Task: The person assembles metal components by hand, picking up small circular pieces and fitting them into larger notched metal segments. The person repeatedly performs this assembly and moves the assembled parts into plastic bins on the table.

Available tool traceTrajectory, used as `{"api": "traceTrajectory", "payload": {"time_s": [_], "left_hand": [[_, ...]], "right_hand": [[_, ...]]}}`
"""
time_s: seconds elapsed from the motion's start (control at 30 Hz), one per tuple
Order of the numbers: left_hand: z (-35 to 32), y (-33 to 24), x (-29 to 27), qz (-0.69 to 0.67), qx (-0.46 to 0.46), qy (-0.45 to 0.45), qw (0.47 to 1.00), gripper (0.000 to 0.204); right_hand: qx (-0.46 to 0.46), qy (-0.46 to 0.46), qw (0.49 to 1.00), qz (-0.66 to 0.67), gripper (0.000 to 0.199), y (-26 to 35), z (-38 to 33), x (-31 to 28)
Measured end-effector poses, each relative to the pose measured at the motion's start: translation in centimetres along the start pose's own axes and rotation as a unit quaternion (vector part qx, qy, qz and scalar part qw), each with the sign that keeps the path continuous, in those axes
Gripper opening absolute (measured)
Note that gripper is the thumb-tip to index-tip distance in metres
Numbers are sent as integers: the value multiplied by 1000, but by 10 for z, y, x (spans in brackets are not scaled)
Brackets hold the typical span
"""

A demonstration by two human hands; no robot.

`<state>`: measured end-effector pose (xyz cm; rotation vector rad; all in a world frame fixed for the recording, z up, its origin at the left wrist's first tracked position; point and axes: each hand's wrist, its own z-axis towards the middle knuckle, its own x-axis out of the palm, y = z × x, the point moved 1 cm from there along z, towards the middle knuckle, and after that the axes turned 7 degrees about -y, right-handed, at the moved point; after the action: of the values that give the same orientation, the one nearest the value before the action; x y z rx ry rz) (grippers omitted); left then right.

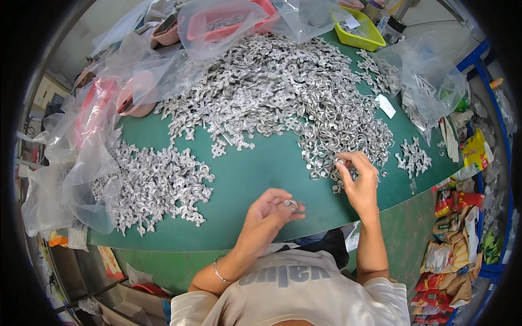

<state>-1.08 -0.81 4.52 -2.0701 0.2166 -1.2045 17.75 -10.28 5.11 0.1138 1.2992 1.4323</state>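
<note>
My left hand (pixel 266 215) is over the near edge of the green table, fingers curled around a silvery metal ring (pixel 294 207) that shows at its fingertips. To the right, my right hand (pixel 360 183) reaches to the near side of a heap of similar rings (pixel 348 130). Its thumb and forefinger are pinched together on what looks like one small metal ring (pixel 340 161), partly hidden by the fingers. Behind and left of the ring heap spreads a large pile of flat, branched metal pieces (pixel 255 81).
A second metal pile (pixel 152 187) lies at the left, beside clear plastic bags (pixel 89 185). A small cluster (pixel 413 157) sits near the right edge. Red (pixel 225 24) and yellow (pixel 361 33) baskets stand at the back. A blue rack (pixel 492 108) with packets stands at the right.
</note>
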Motion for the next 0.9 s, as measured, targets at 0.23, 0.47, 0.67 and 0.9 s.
{"api": "traceTrajectory", "payload": {"time_s": [0.23,0.47,0.67,0.9], "left_hand": [[4,3,-1,-1,-39,-31,999,22],[6,5,0,-37,-16,-48,998,26],[12,5,-1,-11,-5,-44,999,29],[11,-4,30,95,-48,-29,994,26]], "right_hand": [[-53,-50,992,-100,15,-24,29,12],[-160,-84,963,-198,7,-22,33,27],[-240,-106,965,16,16,3,8,6],[-261,-57,957,112,15,38,-14,-11]]}}
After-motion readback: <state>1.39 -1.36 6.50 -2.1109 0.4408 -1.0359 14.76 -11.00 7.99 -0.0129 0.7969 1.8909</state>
